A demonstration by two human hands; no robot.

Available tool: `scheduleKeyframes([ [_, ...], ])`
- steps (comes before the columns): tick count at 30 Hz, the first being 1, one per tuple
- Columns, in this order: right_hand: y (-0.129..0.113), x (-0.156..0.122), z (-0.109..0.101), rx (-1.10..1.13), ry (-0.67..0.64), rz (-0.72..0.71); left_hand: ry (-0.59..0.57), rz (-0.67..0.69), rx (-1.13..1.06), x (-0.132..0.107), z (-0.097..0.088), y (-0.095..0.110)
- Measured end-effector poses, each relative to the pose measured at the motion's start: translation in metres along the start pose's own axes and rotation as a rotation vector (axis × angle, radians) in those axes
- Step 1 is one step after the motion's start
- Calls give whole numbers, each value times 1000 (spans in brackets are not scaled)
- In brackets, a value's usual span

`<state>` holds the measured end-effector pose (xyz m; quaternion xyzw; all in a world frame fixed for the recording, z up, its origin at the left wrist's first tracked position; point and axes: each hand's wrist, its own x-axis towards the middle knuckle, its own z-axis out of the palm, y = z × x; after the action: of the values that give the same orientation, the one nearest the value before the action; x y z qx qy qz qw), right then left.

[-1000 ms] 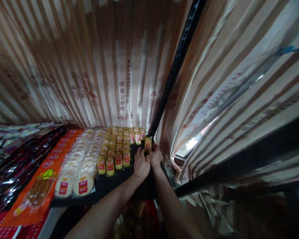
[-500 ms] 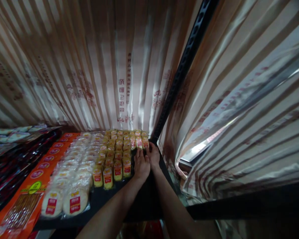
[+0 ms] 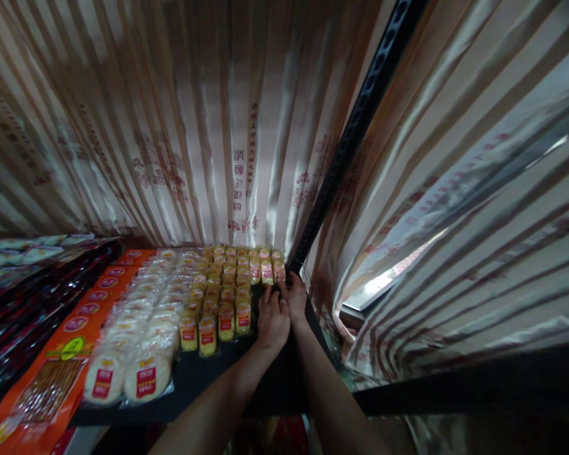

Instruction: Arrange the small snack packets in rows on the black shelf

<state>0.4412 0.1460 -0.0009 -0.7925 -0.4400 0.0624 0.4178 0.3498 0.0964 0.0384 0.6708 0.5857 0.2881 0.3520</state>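
Both my hands reach to the back right corner of a dark shelf. My left hand and my right hand lie side by side, fingers curled, their tips at the nearest small yellow packets with red labels in the right-hand rows. Whether the fingers hold a packet is hidden by the hands. Several rows of these yellow packets fill the middle of the shelf.
Round white cakes in clear bags lie left of the yellow packets, then orange flat packs and dark packs at the far left. A black perforated shelf post rises at the right. Striped beige curtain hangs all around.
A yellow packet that my right hand held up by the post a second ago now stands in the back row. My hands have stayed at that corner; the view shifted slightly.
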Motion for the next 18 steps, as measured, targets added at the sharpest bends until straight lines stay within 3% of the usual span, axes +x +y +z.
scheduleKeyframes([
  [4, -6, -19, -14, -36, 35, 8, -12, -24, -57, -32, -9, -3],
  [11, -19, -72, -43, 144, 119, -3, -55, -6, -112, -95, -37, -17],
  [14, -28, -113, -55, 236, 85, -7, -86, -23, -99, -121, -50, -20],
  [18, -24, -189, -68, 362, 3, -18, -190, -57, -64, -165, -56, -38],
])
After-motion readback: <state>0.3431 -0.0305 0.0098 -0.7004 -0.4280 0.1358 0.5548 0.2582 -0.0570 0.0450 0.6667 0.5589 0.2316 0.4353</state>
